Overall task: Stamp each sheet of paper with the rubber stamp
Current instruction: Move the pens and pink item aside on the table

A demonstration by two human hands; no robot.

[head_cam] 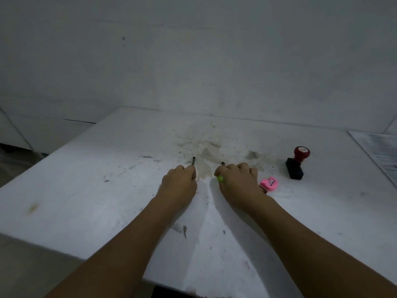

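Not yet at the stamping itself, by the look of it: both hands busy with other things near the middle of the stained white tabletop [86, 201]. Grips a thin dark stick [194, 161] in the left hand [179, 183], fingers curled tight round it, tip poking out toward 12 o'clock; pencil or pen, cannot tell. Grips a second dark stick [223, 163] in the right hand [238, 183], likewise fisted, with a small bright green object [220, 179] tucked at the thumb side, too hidden to name. Just beside the right hand at 3 o'clock, a pink pencil sharpener [269, 184].

Farther out, at 2 o'clock from the right hand and free of either hand: the rubber stamp [297, 163], black block down on the tabletop, red knob up. Beyond it, again at 2 o'clock and cut by the frame edge, the sheets of paper [380, 151], faintly printed; no counting them, and no stamp mark visible from here.

Next, most likely: put down both sticks, then reach to 2 o'clock and take the stamp by its knob. Calls also for drawing a sheet in toward 6 o'clock, flat, and pinning it with the left hand against sliding under the press. No ink pad in view.
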